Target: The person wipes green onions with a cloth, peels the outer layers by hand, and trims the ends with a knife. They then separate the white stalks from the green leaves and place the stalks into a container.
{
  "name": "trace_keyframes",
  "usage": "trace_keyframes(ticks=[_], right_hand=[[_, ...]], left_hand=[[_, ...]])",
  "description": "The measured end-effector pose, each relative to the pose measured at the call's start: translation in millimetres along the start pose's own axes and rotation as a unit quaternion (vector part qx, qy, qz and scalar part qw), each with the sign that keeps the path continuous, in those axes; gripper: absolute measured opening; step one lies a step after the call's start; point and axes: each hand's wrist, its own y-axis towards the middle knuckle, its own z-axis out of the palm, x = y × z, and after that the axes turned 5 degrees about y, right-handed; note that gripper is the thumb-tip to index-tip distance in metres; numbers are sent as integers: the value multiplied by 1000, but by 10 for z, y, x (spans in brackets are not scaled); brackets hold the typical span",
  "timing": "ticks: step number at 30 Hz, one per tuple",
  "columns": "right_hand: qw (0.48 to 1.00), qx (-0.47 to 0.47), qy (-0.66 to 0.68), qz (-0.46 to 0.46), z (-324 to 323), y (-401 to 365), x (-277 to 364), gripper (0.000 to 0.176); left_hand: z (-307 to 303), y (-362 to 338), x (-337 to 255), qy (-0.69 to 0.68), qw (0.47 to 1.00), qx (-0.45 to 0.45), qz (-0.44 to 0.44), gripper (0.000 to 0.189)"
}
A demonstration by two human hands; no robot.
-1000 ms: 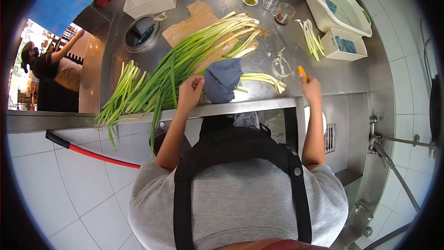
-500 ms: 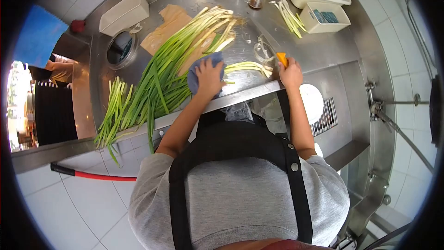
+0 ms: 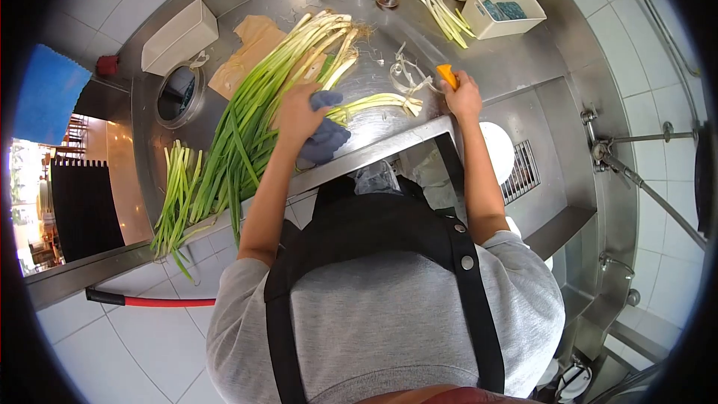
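Steel counter (image 3: pixel 516 75): left hand (image 3: pixel 295 116) presses cloth (image 3: pixel 323 138), right hand (image 3: pixel 464 97) grips orange handle (image 3: pixel 446 75).

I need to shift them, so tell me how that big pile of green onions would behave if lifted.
Probably floppy: the leaf ends of the green onions droop over the counter edge. Likely to slide apart, since the stalks lie loose and unbundled.

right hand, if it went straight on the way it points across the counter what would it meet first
Probably the small scallion bunch beside the white tub. The right hand, shut on an orange tool, points that way; depth is unclear.
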Motion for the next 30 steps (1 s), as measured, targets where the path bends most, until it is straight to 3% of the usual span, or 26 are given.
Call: trace_keyframes(ticks=[2, 4, 7, 9, 10, 12, 13, 14, 16, 17, 21, 23, 25, 30], right_hand=[[1000, -21, 22, -1, -19, -20, 27, 35], [998, -42, 44, 2, -63, -100, 68, 34], [994, -62, 94, 14, -163, -263, 152, 33], [991, -56, 115, 32, -254, -407, 162, 33], [989, -45, 135, 50, -302, -472, 145, 34], [986, -51, 147, 51, -418, -596, 44, 34], [984, -51, 161, 52, -466, -656, -12, 34], [984, -49, 162, 51, -512, -691, -62, 34], [974, -61, 206, 75, -593, -761, -143, 33], [972, -69, 209, 80, -619, -787, -168, 32], [972, -85, 198, 89, -724, -906, -212, 32], [970, -87, 207, 89, -706, -991, -315, 30], [972, -80, 206, 76, -688, -1078, -399, 29], [968, -58, 201, 138, -632, -1255, -420, 30]], left_hand=[[208, 256, -272, -141, 987, 73, -9, 50], [589, 559, -528, -143, 987, 63, 43, 51], [1169, 1047, -800, -93, 988, 116, 45, 64], [1393, 1273, -943, -18, 976, 209, -53, 76], [1438, 1320, -1001, -19, 977, 207, -48, 76], [1543, 1328, -1105, 27, 947, 317, -32, 84], [1695, 1206, -1105, 13, 963, 264, 55, 49], [1837, 1132, -1092, 14, 963, 264, 53, 49], [2005, 994, -1057, -160, 954, 216, 134, 15], [1994, 925, -1062, -164, 962, 162, 145, 18], [1720, 1050, -799, -200, 964, 145, 102, 17], [1082, 1135, -638, -296, 954, 42, -1, 13], [580, 1110, -222, -293, 952, -86, 17, 7], [-891, 755, 991, -101, 932, -314, -151, 8]])
